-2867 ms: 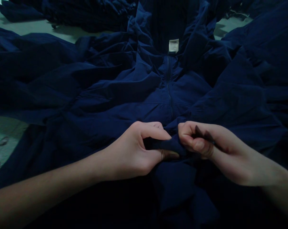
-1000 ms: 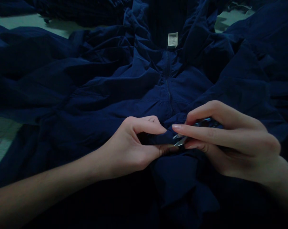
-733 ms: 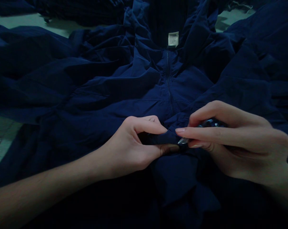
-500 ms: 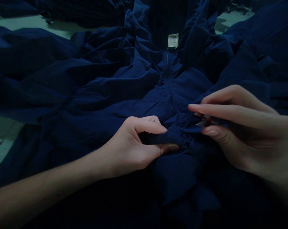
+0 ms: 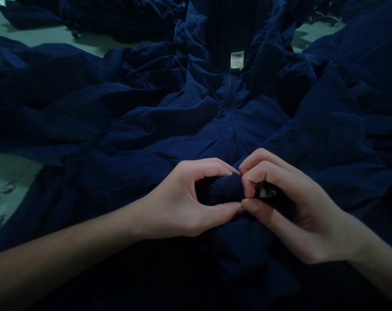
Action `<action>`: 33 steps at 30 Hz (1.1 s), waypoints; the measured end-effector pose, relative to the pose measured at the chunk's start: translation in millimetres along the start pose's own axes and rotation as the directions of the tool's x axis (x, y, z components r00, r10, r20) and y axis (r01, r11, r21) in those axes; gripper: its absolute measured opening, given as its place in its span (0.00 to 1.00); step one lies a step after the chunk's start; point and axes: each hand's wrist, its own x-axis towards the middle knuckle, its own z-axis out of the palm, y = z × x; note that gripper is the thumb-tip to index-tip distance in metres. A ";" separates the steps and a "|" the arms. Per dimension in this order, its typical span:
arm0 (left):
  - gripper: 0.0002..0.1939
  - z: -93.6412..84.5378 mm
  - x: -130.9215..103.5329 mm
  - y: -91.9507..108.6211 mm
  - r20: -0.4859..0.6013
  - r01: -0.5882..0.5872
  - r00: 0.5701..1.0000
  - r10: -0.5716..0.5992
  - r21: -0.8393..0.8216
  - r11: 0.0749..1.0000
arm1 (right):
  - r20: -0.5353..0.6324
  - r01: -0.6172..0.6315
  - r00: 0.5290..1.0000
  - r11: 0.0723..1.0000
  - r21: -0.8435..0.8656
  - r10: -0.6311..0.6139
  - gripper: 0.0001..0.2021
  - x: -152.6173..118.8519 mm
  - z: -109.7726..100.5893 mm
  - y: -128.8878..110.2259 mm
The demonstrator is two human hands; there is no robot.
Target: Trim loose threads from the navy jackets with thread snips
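Note:
A dark blue zip-front jacket (image 5: 196, 125) lies spread out before me, sleeves to both sides. Its zip (image 5: 231, 116) runs down the middle from the neck, where a white label (image 5: 237, 60) shows. My left hand (image 5: 186, 198) is closed on a bunched fold of the jacket near the bottom of the zip, thumb below and fingers above. Right against it, my right hand (image 5: 286, 203) pinches the same fold with its fingertips. Small thread snips (image 5: 265, 192) sit in the curl of my right hand, mostly hidden by the fingers and shadow.
More dark blue cloth (image 5: 118, 19) is heaped at the back. Pale table surface (image 5: 11, 190) shows at the left, and another patch (image 5: 312, 32) at the back right. Loose threads (image 5: 328, 18) lie there. The front area is in deep shadow.
My right hand has moved left and slightly down onto the fold, joining my left hand. The snips' blades, which showed between its fingers, are now tucked in toward the palm.

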 end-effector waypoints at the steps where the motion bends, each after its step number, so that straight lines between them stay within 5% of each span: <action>1: 0.08 -0.7 -0.3 -0.2 -0.013 -0.027 1.000 0.027 0.014 1.000 | -0.021 0.008 1.000 1.000 -0.004 -0.009 0.05 -1.2 -0.1 0.3; 5: 0.11 -1.8 -1.1 -3.4 -0.032 -0.099 0.994 0.103 0.111 0.989 | -0.089 0.011 0.996 1.000 -0.008 -0.012 0.10 -4.9 2.5 3.2; 10: 0.14 2.0 -1.4 -4.5 -0.077 0.111 0.991 -0.105 0.078 0.991 | -0.035 -0.090 0.995 0.996 0.017 0.090 0.12 -4.5 6.0 1.3; 14: 0.17 1.9 1.3 4.8 0.068 0.287 0.958 -0.280 -0.148 0.946 | -0.064 -0.152 0.984 0.973 0.173 0.165 0.07 -7.1 -0.1 -3.3; 20: 0.05 -10.4 6.8 18.6 0.231 0.443 0.891 -0.391 -0.249 0.862 | -0.109 -0.251 0.940 0.870 0.425 0.324 0.03 -7.4 -10.2 -3.9; 29: 0.04 -14.5 7.0 24.4 0.331 0.490 0.837 -0.436 -0.099 0.866 | -0.050 -0.307 0.888 0.669 0.676 0.458 0.19 5.0 -7.3 -9.0; 33: 0.03 -14.1 4.7 18.7 0.291 0.398 0.891 -0.348 -0.131 0.908 | -0.022 -0.322 0.893 0.670 0.669 0.450 0.14 0.2 -7.6 -4.3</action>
